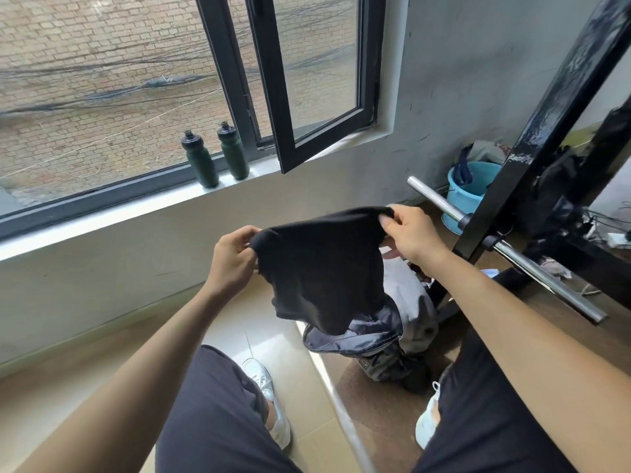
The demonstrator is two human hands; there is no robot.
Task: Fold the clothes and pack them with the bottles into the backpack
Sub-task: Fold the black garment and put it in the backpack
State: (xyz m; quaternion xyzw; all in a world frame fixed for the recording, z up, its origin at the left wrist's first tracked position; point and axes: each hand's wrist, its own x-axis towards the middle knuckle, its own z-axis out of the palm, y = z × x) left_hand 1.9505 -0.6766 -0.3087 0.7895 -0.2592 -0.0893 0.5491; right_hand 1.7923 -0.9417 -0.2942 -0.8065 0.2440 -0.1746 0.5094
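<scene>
— Black cloth (321,268), soft and limp. Where is it?
— Hanging between both grips. The left hand (235,254) pinches one top corner and the right hand (409,233) pinches the other, fingers curled on the hem.
— And the backpack (362,336)?
— Just below the grips, on the floor. It's grey and shiny, with its mouth open.
— How far along?
— Early, I'd judge: the cloth isn't packed. Two dark green bottles (200,162), smooth cylinders with black caps, stand on the windowsill (136,206), well beyond the left grip.

A home workout room, by the look of it. A black steel rack (532,141) carries a chrome barbell bar (546,278); a blue plastic bucket (461,196) stands nearby.
</scene>
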